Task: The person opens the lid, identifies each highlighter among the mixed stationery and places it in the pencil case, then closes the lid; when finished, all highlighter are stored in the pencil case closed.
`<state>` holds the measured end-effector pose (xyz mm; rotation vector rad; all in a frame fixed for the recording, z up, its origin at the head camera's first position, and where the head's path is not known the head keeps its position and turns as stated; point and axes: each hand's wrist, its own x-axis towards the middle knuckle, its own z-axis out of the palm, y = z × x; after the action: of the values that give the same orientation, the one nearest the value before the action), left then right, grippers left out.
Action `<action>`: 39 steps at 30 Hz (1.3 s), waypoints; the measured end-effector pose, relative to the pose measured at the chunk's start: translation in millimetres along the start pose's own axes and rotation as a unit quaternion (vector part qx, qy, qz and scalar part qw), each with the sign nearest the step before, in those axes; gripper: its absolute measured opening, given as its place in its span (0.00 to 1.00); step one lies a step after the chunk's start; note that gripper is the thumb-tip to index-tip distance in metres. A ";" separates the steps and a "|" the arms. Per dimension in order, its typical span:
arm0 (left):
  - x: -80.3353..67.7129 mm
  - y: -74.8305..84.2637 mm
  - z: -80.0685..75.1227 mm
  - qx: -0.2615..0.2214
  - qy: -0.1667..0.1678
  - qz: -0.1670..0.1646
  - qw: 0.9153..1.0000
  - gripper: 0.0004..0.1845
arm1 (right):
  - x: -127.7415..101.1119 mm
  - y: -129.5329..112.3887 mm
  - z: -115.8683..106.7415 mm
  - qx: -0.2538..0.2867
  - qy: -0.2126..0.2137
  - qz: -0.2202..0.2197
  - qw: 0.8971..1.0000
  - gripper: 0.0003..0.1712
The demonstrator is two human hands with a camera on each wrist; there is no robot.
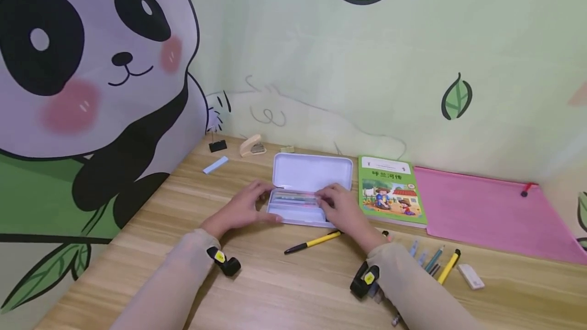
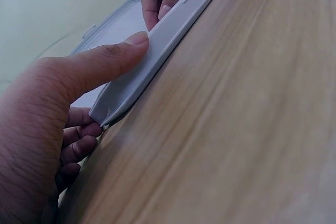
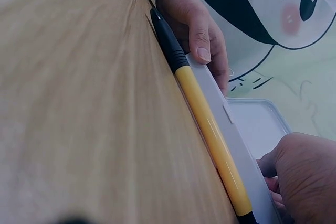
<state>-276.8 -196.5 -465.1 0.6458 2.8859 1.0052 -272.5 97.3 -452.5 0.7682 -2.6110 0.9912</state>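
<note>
Both hands are at the open case (image 1: 312, 187): left hand (image 1: 245, 207) grasps its end, right hand (image 1: 341, 208) is curled inside among the pens; one pen (image 1: 313, 242) is left on the counter (image 1: 284, 289).

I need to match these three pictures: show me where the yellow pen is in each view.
Head: yellow pen lies on the table, just in front of the case, between the hands.
Left wrist: not in view.
Right wrist: it runs diagonally through the middle, beside the case front.
Shared landmark: the case's front wall.
</note>
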 end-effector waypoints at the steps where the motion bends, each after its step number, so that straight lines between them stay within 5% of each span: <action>1: 0.5 -0.3 0.1 -0.001 0.002 0.000 1.000 0.51 | 0.3 0.1 0.1 -0.001 0.001 0.000 1.000 0.10; 28: -0.1 -1.0 2.5 -0.003 -0.002 -0.002 1.000 0.50 | -1.7 -0.2 -1.1 0.013 -0.002 0.021 1.000 0.10; 39: 2.2 -1.1 2.6 0.000 -0.004 -0.004 1.000 0.50 | -0.4 -5.0 -9.5 0.060 0.007 -0.015 0.998 0.11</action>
<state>-278.8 -194.9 -467.6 0.6371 2.8793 1.0008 -269.0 100.7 -442.9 0.8230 -2.5378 1.1500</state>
